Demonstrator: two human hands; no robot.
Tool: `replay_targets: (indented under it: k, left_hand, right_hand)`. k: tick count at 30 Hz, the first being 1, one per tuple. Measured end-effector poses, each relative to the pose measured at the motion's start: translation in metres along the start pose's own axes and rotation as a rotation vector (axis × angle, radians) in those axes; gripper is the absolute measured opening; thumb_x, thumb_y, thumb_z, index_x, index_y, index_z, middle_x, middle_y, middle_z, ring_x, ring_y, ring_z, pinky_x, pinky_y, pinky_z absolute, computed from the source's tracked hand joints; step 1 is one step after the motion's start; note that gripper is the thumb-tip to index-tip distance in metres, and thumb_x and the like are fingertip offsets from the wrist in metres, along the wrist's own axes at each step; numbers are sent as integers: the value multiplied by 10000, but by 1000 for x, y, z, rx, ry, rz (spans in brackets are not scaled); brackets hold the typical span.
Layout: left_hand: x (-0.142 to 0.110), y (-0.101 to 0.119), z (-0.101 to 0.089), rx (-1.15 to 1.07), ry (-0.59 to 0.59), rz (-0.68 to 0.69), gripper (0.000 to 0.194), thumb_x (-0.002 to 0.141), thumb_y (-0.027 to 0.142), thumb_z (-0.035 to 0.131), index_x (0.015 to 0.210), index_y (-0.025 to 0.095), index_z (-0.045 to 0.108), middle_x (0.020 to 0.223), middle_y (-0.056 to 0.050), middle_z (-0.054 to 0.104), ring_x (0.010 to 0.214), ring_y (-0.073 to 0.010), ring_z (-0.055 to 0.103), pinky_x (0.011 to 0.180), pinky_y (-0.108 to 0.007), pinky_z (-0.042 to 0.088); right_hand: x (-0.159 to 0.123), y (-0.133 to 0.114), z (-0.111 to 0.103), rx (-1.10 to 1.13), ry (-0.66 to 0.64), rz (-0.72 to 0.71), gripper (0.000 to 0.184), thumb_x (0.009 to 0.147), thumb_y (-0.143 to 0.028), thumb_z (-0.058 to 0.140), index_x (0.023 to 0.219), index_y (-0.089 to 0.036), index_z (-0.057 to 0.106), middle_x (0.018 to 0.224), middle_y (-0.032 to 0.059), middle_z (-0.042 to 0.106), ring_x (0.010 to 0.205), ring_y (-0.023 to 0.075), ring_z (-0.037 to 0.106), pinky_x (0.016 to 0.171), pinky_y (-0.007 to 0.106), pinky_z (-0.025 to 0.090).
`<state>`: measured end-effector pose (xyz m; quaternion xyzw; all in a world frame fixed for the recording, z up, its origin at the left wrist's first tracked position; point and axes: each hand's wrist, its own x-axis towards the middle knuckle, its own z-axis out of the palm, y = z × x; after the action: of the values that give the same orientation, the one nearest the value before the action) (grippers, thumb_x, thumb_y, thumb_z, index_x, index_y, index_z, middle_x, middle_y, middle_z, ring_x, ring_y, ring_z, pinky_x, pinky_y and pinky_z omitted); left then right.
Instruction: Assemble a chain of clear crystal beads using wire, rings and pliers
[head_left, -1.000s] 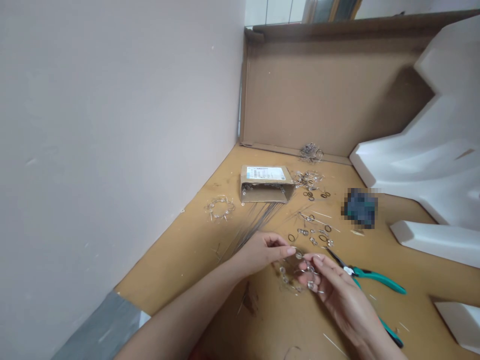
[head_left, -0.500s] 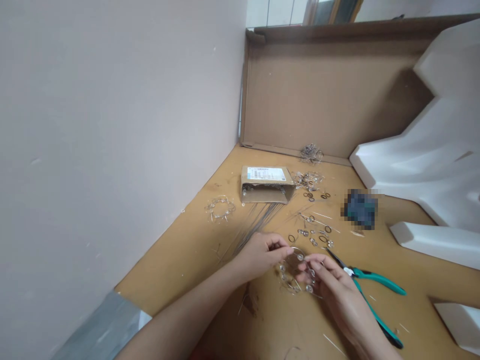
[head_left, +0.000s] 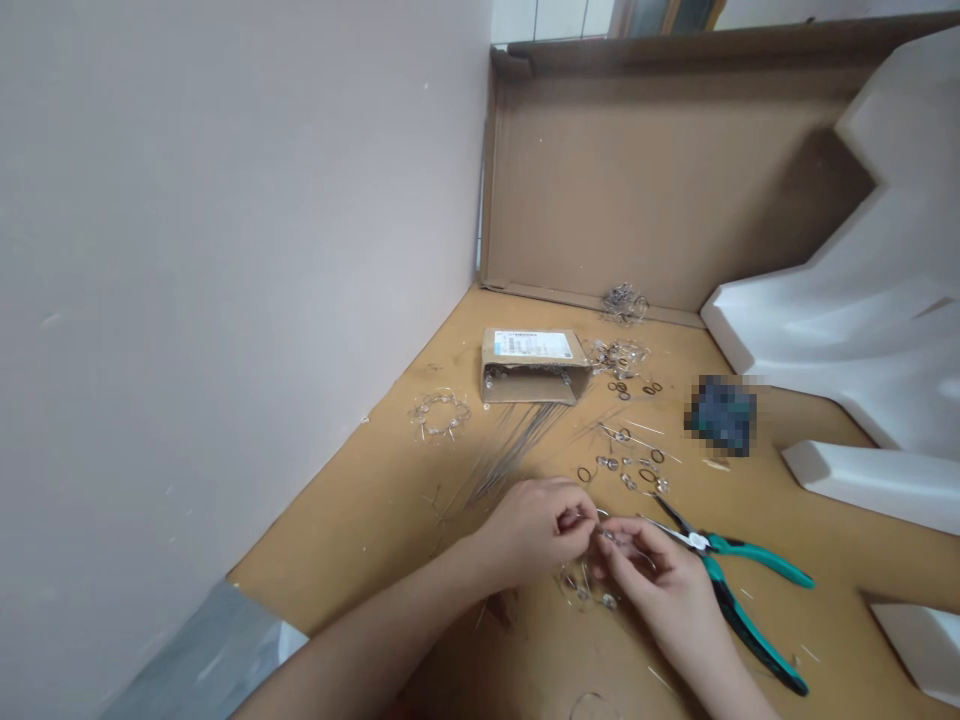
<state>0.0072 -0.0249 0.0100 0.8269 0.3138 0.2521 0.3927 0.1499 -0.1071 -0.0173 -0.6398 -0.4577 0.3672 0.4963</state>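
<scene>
Between my two hands is a wire ring with clear beads (head_left: 581, 592), its lower part hanging below my fingers. My left hand (head_left: 544, 525) is closed, pinching the ring's wire at the top. Fingertips of my right hand (head_left: 652, 570) are closed on the same ring, close against the left fingers; the gripped stretch is mostly hidden. Just right of my right hand lie open pliers with green handles (head_left: 757, 553). Beyond the hands are dark small rings (head_left: 647, 476) and clear beads (head_left: 609, 463). A second beaded wire ring (head_left: 441, 412) rests on the left.
A small open cardboard box (head_left: 534, 350) with a label stands farther back. Straight wires (head_left: 517, 450) lie before it. Tangled wire pieces (head_left: 619, 355) are beside it. A wall (head_left: 262, 250) bounds the left, a cardboard panel (head_left: 675, 190) the back, white foam (head_left: 862, 320) the right.
My hands have drawn together, and the left has turned, its fingers curling more tightly. The beaded ring has tilted and is now more covered by the fingers.
</scene>
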Motion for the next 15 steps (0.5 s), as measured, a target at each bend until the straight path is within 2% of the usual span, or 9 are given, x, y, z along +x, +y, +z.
replay_targets:
  k: [3,6,8,12,15]
  left_hand:
    - [-1,-1,1,-3,21,4,107,696,148,516,715,181,616,633,39,511,582,-79,435,546,-184,318]
    - [-1,-2,1,-106,-4,-74,99,709,151,492,716,176,587,584,53,469,540,-72,415,513,-176,311]
    - [0,-1,1,-100,1,-104,79,695,156,505,718,178,578,574,58,462,533,-73,410,511,-177,310]
    - [0,0,2,-34,21,-51,61,697,177,528,710,188,587,587,59,454,567,-78,417,546,-183,313]
    - [-1,1,2,-33,17,-24,57,710,182,531,702,186,587,547,64,418,551,-77,407,544,-186,306]
  right_hand:
    - [1,1,-1,-82,7,-54,225,708,-441,626,756,-222,635,519,4,616,493,169,556,500,271,452]
    - [1,2,-2,-84,10,-57,227,715,-437,623,784,-222,641,546,6,628,512,173,575,518,271,461]
    - [1,1,-2,-74,-1,-59,224,718,-434,623,782,-220,640,548,4,628,507,171,582,516,268,465]
    - [0,0,-1,-29,-24,-68,230,722,-435,626,796,-219,651,547,4,647,500,169,603,517,258,473]
    - [0,0,-3,-78,-10,-90,218,725,-423,629,807,-224,662,575,9,666,541,177,619,541,256,483]
